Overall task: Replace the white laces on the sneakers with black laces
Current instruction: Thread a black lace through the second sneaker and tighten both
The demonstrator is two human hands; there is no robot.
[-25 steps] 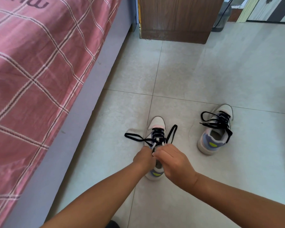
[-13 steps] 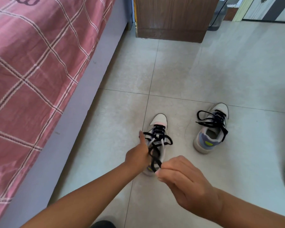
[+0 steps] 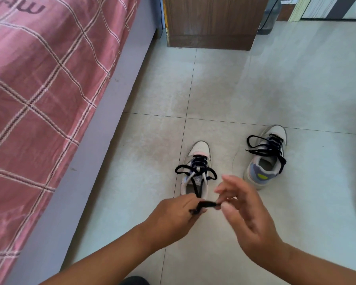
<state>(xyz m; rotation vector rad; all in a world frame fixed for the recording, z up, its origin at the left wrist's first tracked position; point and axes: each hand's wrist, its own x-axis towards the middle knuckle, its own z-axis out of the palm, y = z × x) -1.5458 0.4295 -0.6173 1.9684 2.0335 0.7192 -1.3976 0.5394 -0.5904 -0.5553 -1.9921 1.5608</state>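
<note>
Left hand (image 3: pixel 173 214) and right hand (image 3: pixel 247 219) both pinch the black lace (image 3: pixel 206 204) at the near sneaker's (image 3: pixel 195 171) 6 o'clock; each grip is closed on it.

Both hands have drawn back from the near sneaker (image 3: pixel 197 167). The right hand (image 3: pixel 247 212) has loosened, and the black lace (image 3: pixel 203 204) now stretches between both hands' fingers (image 3: pixel 226 208).

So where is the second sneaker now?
In the head view the second sneaker stands on the floor at the right, beyond the right hand, apart from the near sneaker.
</note>
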